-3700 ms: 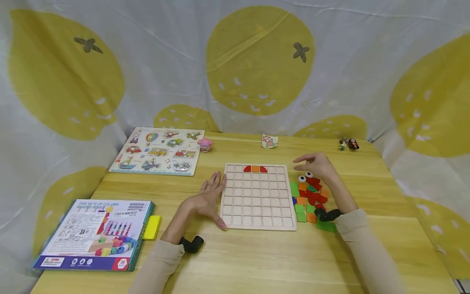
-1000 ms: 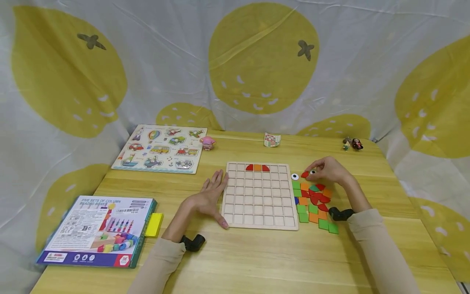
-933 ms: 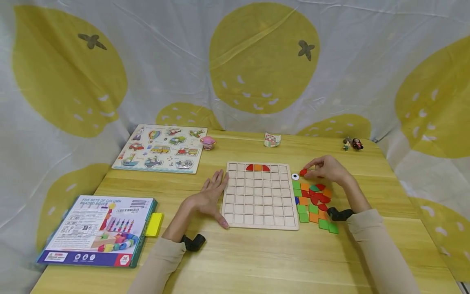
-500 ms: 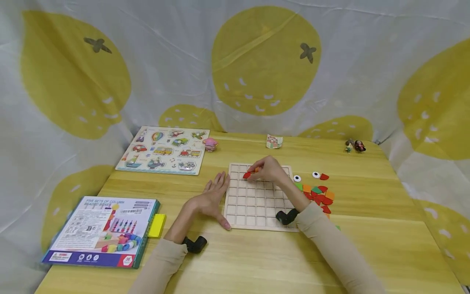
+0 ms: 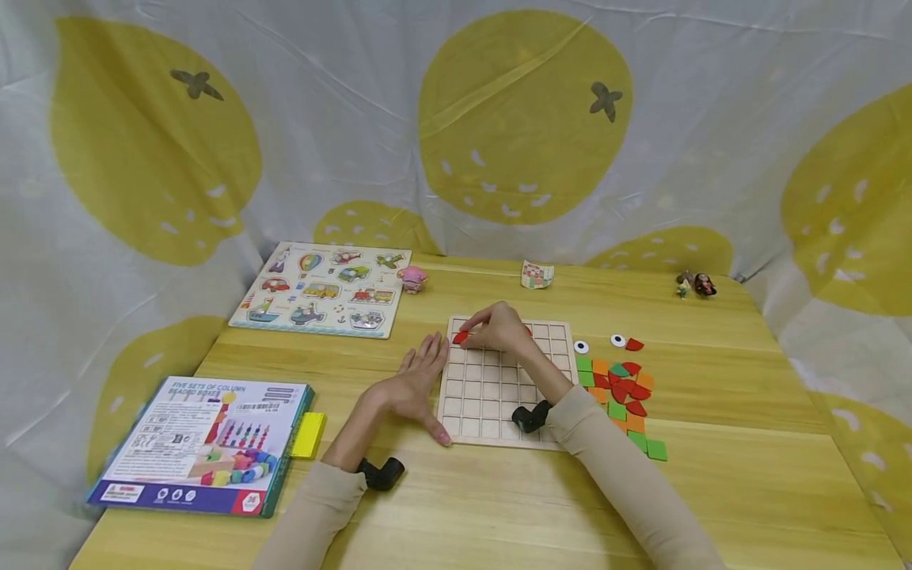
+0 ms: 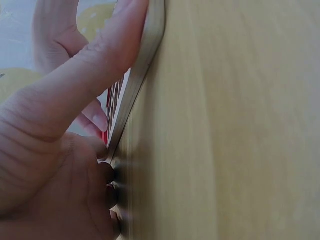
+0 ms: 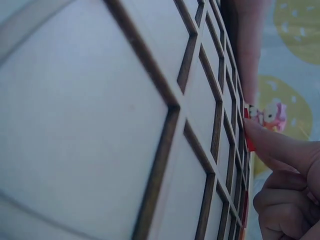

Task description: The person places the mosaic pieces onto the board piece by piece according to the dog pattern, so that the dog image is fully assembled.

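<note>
Many tiles (image 5: 621, 388) lie beside the board (image 5: 472, 389); right sleeve (image 5: 613, 451) seemingly hides some.

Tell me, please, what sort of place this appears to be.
Probably a play corner, likely indoors: a fruit-print cloth hangs behind a wooden table, which bears a picture puzzle and a grid board.

On the desk (image 5: 442, 514) are one grid (image 5: 472, 408), one puzzle (image 5: 329, 273), one box (image 5: 192, 443), one yellow block (image 5: 309, 435), one pink figure (image 5: 412, 279), one card (image 5: 537, 275) and two eye discs (image 5: 581, 347) (image 5: 617, 341), with two hands (image 5: 413, 388) (image 5: 499, 328) and two wrist cameras (image 5: 385, 473) (image 5: 530, 417).
</note>
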Available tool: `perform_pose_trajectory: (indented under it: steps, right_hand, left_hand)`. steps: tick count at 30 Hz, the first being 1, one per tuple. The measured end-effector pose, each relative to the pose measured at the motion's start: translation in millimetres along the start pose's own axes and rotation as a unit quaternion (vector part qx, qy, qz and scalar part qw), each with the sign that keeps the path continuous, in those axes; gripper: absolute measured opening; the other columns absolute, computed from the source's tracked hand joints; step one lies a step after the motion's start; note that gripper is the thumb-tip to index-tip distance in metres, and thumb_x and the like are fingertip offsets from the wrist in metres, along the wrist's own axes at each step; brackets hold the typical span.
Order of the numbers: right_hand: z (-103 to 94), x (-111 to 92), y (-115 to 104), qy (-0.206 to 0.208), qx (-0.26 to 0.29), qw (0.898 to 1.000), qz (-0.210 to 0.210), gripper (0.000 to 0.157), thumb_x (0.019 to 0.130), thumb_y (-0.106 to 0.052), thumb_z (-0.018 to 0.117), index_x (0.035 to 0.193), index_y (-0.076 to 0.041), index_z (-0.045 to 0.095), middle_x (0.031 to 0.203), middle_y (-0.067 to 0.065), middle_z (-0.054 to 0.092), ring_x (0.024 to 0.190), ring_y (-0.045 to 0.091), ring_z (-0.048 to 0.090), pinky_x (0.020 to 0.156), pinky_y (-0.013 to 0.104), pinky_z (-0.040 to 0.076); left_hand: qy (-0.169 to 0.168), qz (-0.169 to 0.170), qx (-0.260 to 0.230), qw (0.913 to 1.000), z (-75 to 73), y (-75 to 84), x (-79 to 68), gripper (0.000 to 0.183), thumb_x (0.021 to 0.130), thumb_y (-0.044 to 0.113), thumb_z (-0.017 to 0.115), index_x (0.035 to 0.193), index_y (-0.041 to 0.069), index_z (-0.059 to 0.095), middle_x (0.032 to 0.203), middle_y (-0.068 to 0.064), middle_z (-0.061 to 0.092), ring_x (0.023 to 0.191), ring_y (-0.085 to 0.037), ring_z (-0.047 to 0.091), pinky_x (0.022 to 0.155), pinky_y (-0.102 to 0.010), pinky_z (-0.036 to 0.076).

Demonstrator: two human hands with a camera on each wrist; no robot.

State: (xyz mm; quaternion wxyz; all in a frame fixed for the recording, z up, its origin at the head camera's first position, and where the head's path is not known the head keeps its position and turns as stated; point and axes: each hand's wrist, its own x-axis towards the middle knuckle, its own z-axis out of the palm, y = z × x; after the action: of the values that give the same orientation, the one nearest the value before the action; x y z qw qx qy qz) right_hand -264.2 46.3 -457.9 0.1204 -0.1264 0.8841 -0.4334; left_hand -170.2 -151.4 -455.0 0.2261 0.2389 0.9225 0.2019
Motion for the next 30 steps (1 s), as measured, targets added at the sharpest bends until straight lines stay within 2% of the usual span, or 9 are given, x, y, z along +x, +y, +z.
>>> perform_pose_trajectory:
  steps: [5, 13, 19, 23, 27, 30]
  right_hand:
    - [0.9, 1, 1, -0.001, 0.007, 1.0, -0.004, 0.022, 0.067, -0.017, 0.088, 0.086, -0.011, 0.08, 0.075, 0.006, 0.067, 0.056, 0.011, 0.039, 0.048, 0.022, 0.031]
    - [0.6, 1, 1, -0.022, 0.019, 1.0, -0.004, 0.019, 0.069, -0.017, 0.087, 0.086, -0.012, 0.08, 0.077, 0.005, 0.068, 0.055, 0.011, 0.037, 0.049, 0.022, 0.029]
    - [-7.2, 0, 1, -0.041, 0.009, 0.999, -0.001, 0.022, 0.071, -0.017, 0.086, 0.091, -0.011, 0.079, 0.072, 0.002, 0.063, 0.056, 0.012, 0.036, 0.049, 0.022, 0.028]
    - [-28.7, -9, 10, -0.045, 0.025, 0.999, 0.006, 0.028, 0.074, -0.017, 0.084, 0.1, -0.011, 0.078, 0.058, -0.004, 0.052, 0.051, 0.01, 0.034, 0.047, 0.022, 0.028]
    - [-71.3, -29, 31, -0.026, 0.037, 0.999, 0.017, 0.03, 0.078, -0.018, 0.081, 0.107, -0.011, 0.075, 0.05, -0.005, 0.037, 0.047, 0.011, 0.028, 0.046, 0.023, 0.026]
    - [-105.7, -48, 53, -0.008, 0.019, 0.999, 0.035, 0.029, 0.082, -0.019, 0.078, 0.109, -0.011, 0.074, 0.051, -0.005, 0.032, 0.047, 0.013, 0.026, 0.047, 0.026, 0.028]
  left_hand:
    - [-0.002, 0.0, 0.008, 1.0, -0.3, 0.5, 0.4, 0.152, 0.054, 0.058, 0.088, 0.152, 0.004, -0.015, 0.159, -0.019, -0.022, 0.149, -0.034, -0.019, 0.122, -0.055, -0.004]
    - [0.001, 0.002, 0.005, 1.0, 1.2, -2.0, 0.9, 0.152, 0.054, 0.057, 0.088, 0.152, 0.001, -0.014, 0.159, -0.022, -0.02, 0.149, -0.037, -0.018, 0.121, -0.057, -0.002]
    - [-0.001, 0.003, 0.007, 1.0, 0.8, 0.9, 2.2, 0.151, 0.054, 0.057, 0.088, 0.152, 0.002, -0.013, 0.16, -0.021, -0.02, 0.149, -0.036, -0.018, 0.121, -0.057, -0.003]
    - [-0.004, 0.004, 0.008, 0.9999, 1.7, 2.0, 3.5, 0.151, 0.054, 0.058, 0.087, 0.152, 0.002, -0.014, 0.159, -0.02, -0.021, 0.149, -0.036, -0.019, 0.121, -0.057, -0.004]
    - [-0.004, -0.003, 0.009, 0.9999, 1.9, 1.7, 2.5, 0.153, 0.053, 0.058, 0.088, 0.152, 0.003, -0.015, 0.159, -0.02, -0.022, 0.148, -0.035, -0.02, 0.122, -0.055, -0.004]
    - [-0.005, -0.013, 0.007, 0.9999, 0.5, 1.0, 0.4, 0.154, 0.052, 0.058, 0.088, 0.152, 0.004, -0.016, 0.159, -0.019, -0.022, 0.149, -0.034, -0.02, 0.122, -0.054, -0.005]
